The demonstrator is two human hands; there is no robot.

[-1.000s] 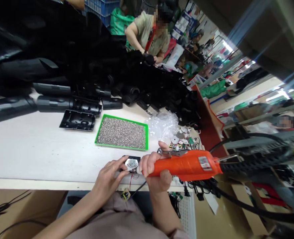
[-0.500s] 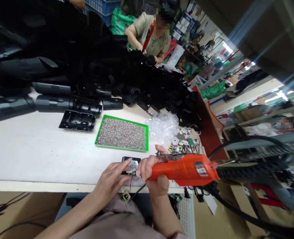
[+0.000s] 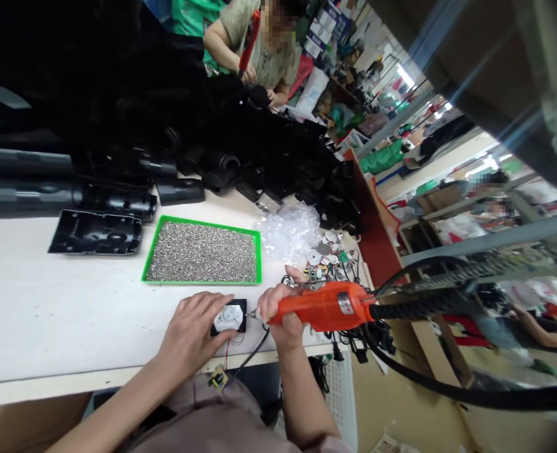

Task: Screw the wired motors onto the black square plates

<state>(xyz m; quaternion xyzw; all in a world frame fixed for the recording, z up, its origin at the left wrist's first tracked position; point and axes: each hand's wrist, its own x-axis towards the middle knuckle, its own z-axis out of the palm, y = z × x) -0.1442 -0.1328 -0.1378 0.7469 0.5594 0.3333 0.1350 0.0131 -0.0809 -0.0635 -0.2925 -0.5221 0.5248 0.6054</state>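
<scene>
- Your L hand: fingers spread, no grip, pressed flat on the black sq. part w/ round silver face, lower centre of frame.
- Your R hand: closed round the orange driver, bit at the part's R edge.
- Small PCB at the table edge, below the part, w/ red + black wires running up toward it.
- Above the part: green tray of screws, bubble wrap to its R.
- Black housing L of tray; black plastic pile upper L.
- Co-worker top centre, hands at the pile's far side.
</scene>
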